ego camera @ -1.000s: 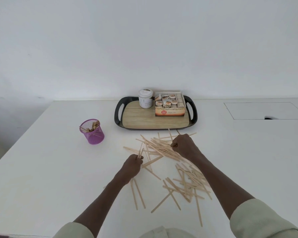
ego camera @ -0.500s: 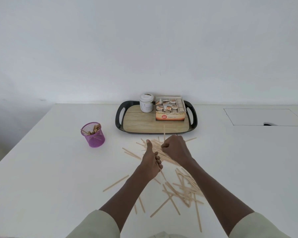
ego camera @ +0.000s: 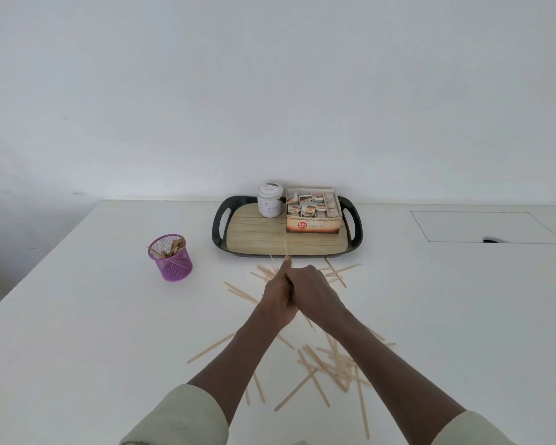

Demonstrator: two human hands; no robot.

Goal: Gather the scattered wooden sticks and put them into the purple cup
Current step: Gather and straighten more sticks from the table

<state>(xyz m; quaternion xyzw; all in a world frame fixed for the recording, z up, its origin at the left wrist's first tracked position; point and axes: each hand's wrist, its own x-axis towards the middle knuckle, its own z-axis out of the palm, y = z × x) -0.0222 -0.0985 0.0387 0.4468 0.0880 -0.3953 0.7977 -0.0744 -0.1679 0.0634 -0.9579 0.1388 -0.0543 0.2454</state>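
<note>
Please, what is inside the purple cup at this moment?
The purple cup holds several wooden sticks; their tops lean against its rim. Their exact number and the bottom of the cup cannot be seen, since the mesh wall and the sticks cover them.

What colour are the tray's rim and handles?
Black, around a light wood-grain base. The tray shows in the head view, the only one.

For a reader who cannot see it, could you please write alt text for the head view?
Both hands, left hand and right hand, meet around a bundle of wooden sticks above a white table strewn with scattered sticks. A purple cup holding some sticks stands to the left.
</note>
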